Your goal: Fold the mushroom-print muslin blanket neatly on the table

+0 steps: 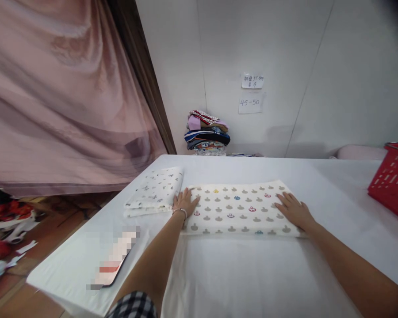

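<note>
A cream cloth (235,210) with a print of grey and a few coloured motifs lies folded in a long rectangle on the white-covered table (245,274). On its left end rests my left hand (185,203), fingers spread and flat, a bracelet at the wrist. My right hand (295,211) lies flat with fingers apart on the cloth's right end. Just left of my left hand sits another folded cloth (155,190), white with small dark prints. Neither hand grips anything.
A phone-like object (116,260), partly pixelated, lies at the table's front left. A red plastic basket (393,181) stands at the right edge. Behind the table is a stack of folded fabrics (207,132) against the wall. A pink curtain (59,97) hangs at left.
</note>
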Demonstrator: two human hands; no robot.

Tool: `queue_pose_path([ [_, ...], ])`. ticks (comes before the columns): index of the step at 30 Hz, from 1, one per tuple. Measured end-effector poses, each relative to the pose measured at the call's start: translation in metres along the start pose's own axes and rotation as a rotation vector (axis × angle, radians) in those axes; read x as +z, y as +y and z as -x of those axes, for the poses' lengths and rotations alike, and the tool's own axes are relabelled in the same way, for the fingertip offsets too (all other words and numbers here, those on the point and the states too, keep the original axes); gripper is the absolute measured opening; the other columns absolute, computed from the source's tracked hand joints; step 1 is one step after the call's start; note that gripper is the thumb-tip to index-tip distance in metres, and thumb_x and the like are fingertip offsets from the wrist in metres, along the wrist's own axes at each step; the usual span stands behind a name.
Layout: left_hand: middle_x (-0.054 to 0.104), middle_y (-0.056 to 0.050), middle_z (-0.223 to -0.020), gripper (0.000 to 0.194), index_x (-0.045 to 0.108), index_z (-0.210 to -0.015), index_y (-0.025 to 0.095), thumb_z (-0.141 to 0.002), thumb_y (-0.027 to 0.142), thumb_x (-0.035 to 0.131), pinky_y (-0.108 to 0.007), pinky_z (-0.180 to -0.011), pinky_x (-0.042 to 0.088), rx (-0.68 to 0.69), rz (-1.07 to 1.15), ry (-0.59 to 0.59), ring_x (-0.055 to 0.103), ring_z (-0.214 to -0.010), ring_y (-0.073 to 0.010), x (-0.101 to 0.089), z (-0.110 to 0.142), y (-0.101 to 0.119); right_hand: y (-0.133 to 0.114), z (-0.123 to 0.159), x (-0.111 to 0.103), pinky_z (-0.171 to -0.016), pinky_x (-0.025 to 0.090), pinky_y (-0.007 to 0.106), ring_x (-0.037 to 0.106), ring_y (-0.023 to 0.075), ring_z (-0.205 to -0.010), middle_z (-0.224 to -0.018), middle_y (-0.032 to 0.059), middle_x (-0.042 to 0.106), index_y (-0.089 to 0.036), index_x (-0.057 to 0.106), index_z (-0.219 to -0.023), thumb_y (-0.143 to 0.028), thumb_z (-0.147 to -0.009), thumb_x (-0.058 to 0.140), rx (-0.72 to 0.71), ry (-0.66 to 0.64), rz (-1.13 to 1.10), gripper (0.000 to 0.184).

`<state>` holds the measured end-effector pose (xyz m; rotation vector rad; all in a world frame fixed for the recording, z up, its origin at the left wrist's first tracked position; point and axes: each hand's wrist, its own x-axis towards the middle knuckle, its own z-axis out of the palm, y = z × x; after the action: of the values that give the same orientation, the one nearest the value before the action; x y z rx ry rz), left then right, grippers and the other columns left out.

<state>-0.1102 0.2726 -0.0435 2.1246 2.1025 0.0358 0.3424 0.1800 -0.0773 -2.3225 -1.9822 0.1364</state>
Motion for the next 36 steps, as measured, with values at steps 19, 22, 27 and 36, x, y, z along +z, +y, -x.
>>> queue_pose_path([
  [19,0.051,-0.021,-0.128,0.062,0.039,-0.13,0.011,-0.085,0.052,0.032,-0.044,-0.089,0.042,-0.191,0.152,0.102,0.052,-0.113,-0.0323,-0.017,0.039,-0.006,0.046,0.043,-0.024,-0.086,0.045,0.03,0.06,0.0212,-0.099,-0.111,0.008,0.064,-0.014,0.048,-0.131,-0.038,-0.084,0.048,0.348,0.033,-0.585,0.053],
  [22,0.053,-0.022,-0.124,0.067,0.044,-0.126,0.01,-0.082,0.059,0.032,-0.045,-0.088,0.043,-0.259,0.132,0.076,0.052,-0.113,-0.0341,-0.02,0.046,-0.011,0.048,0.054,-0.028,-0.08,0.045,0.027,0.062,0.0203,-0.092,-0.103,0.0088,0.067,-0.013,0.051,-0.128,-0.041,-0.084,0.049,0.362,0.017,-0.482,0.052],
  [27,0.055,-0.024,-0.122,0.068,0.053,-0.115,0.007,-0.08,0.061,0.032,-0.043,-0.084,0.045,-0.339,0.143,-0.028,0.055,-0.109,-0.0342,-0.022,0.047,-0.012,0.04,0.043,-0.039,-0.071,0.044,0.027,0.063,0.0232,-0.09,-0.098,0.0116,0.068,-0.014,0.065,-0.102,-0.044,-0.08,0.053,0.429,-0.016,-0.395,0.04],
  [36,0.054,-0.019,-0.126,0.066,0.05,-0.123,0.011,-0.079,0.057,0.036,-0.04,-0.083,0.047,-0.363,0.221,0.061,0.057,-0.107,-0.0314,-0.018,0.065,-0.014,0.032,0.03,-0.037,-0.062,0.04,0.023,0.063,0.0199,-0.084,-0.091,0.0069,0.069,-0.019,0.065,-0.087,-0.036,-0.073,0.059,0.461,0.049,-0.447,0.023],
])
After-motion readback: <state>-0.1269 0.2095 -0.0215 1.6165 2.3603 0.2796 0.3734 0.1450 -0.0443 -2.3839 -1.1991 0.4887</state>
